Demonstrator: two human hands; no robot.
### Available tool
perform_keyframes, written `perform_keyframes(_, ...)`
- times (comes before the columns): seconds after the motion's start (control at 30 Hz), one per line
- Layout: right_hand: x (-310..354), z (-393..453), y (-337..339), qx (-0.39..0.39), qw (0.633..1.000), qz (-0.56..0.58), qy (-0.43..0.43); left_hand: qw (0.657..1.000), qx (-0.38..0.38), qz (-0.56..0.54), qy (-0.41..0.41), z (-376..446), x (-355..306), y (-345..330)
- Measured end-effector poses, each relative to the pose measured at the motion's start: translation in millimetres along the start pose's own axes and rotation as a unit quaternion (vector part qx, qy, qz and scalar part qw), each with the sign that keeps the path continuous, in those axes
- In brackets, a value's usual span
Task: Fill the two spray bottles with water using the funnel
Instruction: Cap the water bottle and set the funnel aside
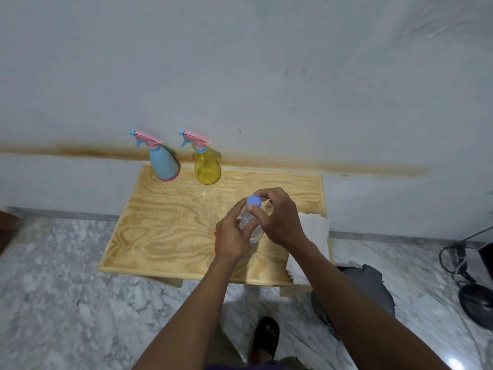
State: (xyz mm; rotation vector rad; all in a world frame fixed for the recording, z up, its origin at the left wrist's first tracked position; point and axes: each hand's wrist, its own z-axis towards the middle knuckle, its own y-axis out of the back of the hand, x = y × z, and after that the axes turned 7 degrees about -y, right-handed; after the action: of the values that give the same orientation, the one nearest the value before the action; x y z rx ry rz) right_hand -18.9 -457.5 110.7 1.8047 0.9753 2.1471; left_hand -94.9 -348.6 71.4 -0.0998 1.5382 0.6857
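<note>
Two spray bottles stand at the table's (165,236) far edge by the wall: blue bottle (162,164) left, yellow bottle (206,166) right, both capped. Nearer, left hand (232,236) grips clear water bottle (249,222) body; right hand (280,217) pinches its blue cap (253,200). Orange bit, maybe the funnel, hidden behind left hand. White paper (314,231) at right edge.

A: Could you read anything on the clear water bottle (250,222) you were holding, or on the two sprayers?

B: Nope, nothing you had there showed any readable text, label or number.
</note>
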Motion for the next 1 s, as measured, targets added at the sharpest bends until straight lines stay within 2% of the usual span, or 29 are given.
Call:
perform_keyframes(0.37,1,-4,-7,-0.038,0.999,-0.021,-0.023,1.0,-0.004,0.016,0.008,-2,-5,-1)
perform_keyframes(0.53,2,-6,-7,-0.004,1.0,-0.023,-0.002,1.0,-0.003,0.004,0.005,-3,-3,0)
perform_keyframes(0.73,2,-5,-11,-0.033,0.999,-0.012,-0.016,1.0,-0.008,0.01,0.008,-4,-4,0)
perform_keyframes(1.0,0,-9,-8,-0.008,0.999,0.031,-0.012,1.0,-0.005,-0.003,0.009,-5,-7,3)
